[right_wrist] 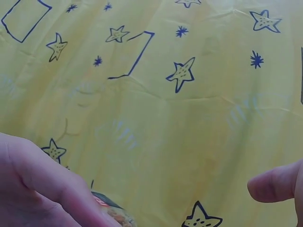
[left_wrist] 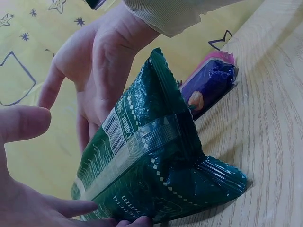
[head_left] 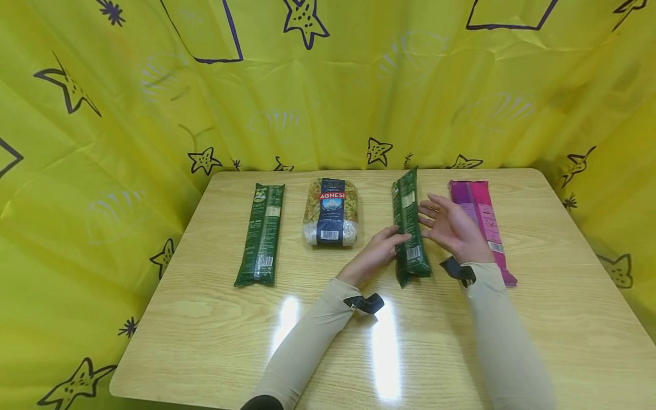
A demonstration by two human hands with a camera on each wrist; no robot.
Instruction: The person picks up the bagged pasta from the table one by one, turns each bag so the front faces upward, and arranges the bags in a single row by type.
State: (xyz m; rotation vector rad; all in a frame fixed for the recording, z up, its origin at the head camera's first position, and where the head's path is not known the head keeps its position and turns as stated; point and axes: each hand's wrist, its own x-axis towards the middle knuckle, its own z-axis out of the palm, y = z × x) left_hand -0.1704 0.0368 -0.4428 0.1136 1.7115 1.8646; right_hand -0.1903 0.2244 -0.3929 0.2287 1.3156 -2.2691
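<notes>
A: Where is the long, flat green plastic packet (head_left: 408, 219)?
B: Tilted, between left hand (head_left: 376, 249) and right hand (head_left: 453, 228), over the pale wooden surface (head_left: 205, 330). The left's fingers lie loosely extended against it, thumb apart; the right's spread just beside it.
A: Good technique?
B: Support both ends evenly, avoiding the long pink-and-purple packet (head_left: 484, 206).

The leftmost packet (head_left: 260, 236) and, to its right, the Agnesi bag (head_left: 330, 213) lie on the table (head_left: 558, 313). Farther right, the tilted packet (head_left: 407, 210) is between the left hand (head_left: 375, 250) and right hand (head_left: 455, 229), with the rightmost packet (head_left: 484, 219) beyond.
</notes>
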